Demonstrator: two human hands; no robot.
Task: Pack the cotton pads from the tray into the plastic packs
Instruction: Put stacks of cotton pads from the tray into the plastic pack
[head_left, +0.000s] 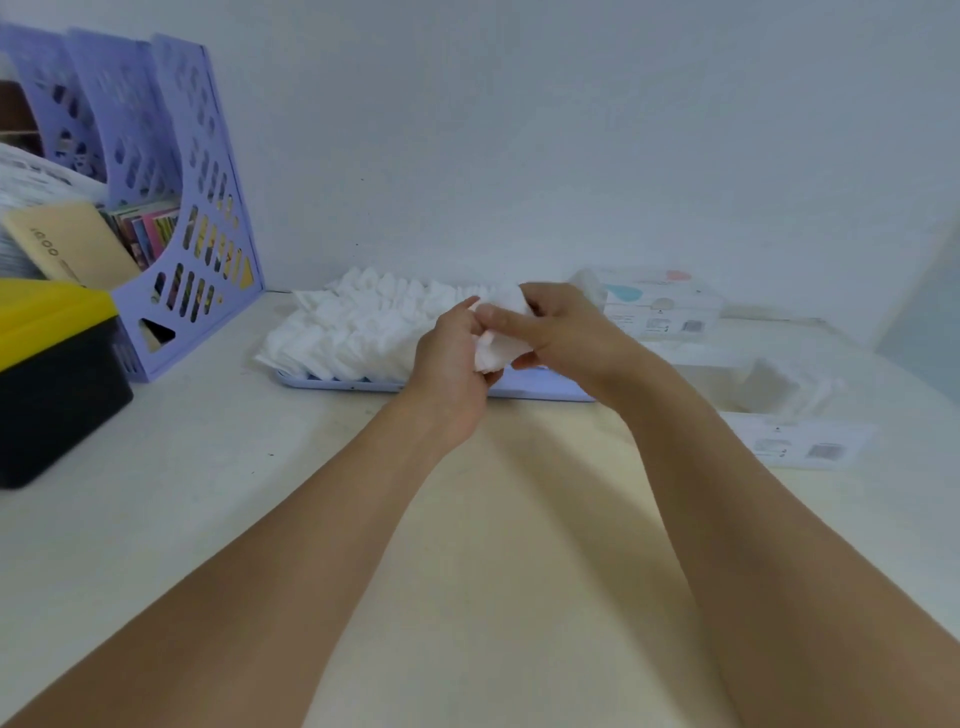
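Gripping a small stack of cotton pads (498, 332) with left hand (452, 358) and right hand (563, 330), above the tray (545, 387) near the bench's far edge. Handling as light, soft, compressible; pinching stack edges squarely.

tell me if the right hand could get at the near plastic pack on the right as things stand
Probably yes, once freed. The plastic pack lies flat on the table just right of the right hand, with nothing between them. But that hand and the left hand both hold cotton pads now.
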